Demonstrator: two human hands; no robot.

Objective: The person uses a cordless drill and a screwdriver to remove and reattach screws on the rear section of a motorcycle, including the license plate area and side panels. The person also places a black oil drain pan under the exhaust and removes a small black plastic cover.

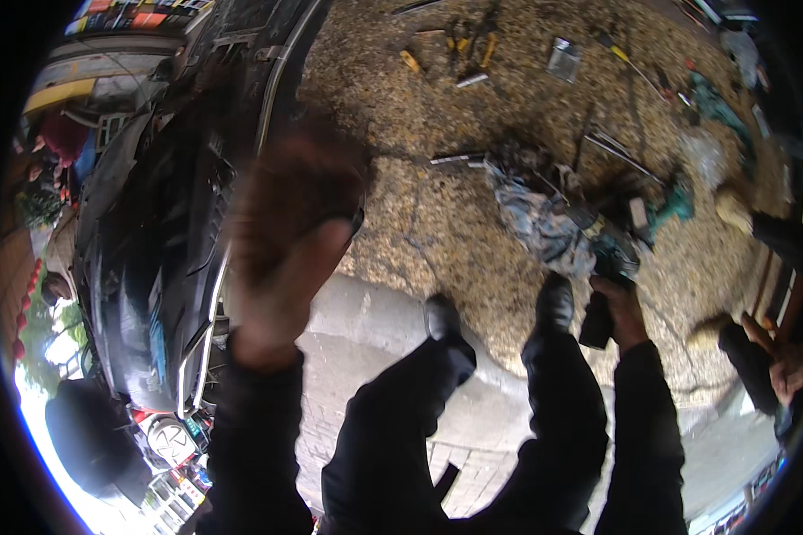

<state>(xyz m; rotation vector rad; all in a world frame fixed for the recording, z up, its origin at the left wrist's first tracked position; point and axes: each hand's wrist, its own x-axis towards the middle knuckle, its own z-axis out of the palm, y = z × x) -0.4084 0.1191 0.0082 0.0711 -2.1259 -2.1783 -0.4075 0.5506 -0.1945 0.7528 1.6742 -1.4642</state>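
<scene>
My left hand (285, 259) is raised at the left, in front of a dark vehicle part with a pale trim strip (210, 330). Motion smears its fingers, and a dark patch at the palm's edge is too blurred to name. My right hand (625, 308) is wrapped round the grip of a black cordless power tool (596, 323). The tool's far end lies against a dark, cluttered patch beside a crumpled, grimy blue-grey cloth (540, 218). Slim metal rods (625, 156) lie on the ground beyond the cloth.
Yellow-handled tools (486, 52), a small clear packet (563, 61) and a yellow screwdriver (625, 58) lie scattered on the pebbled ground. At the right edge are another person's hands (790, 370) and beige shoe (733, 210). A concrete kerb (366, 308) runs beneath my feet.
</scene>
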